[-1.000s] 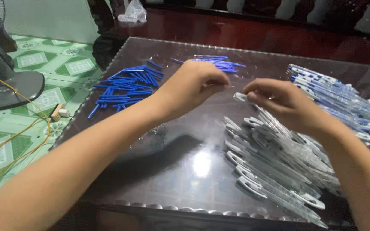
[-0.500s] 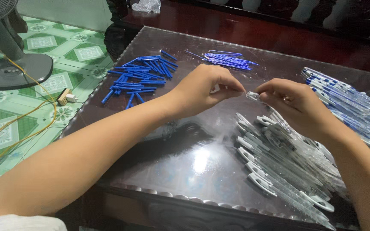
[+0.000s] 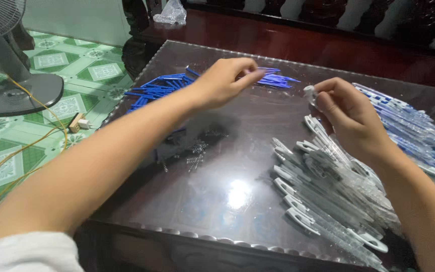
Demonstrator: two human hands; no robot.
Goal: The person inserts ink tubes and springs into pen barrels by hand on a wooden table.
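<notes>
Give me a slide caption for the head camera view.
Left hand reaches toward blue sticks; right hand holds a clear pen barrel.

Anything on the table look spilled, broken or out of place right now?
Nothing stands out. The clear white-ended pieces lie in a loose heap under the right hand, the blue sticks in piles beyond the left hand, the blue-and-clear pieces at the right. Nothing looks broken or off the table.

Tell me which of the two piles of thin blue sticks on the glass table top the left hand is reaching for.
The left hand hovers at the smaller far pile of thin blue sticks, its fingertips over it; the larger pile of blue sticks lies left of its wrist.
</notes>
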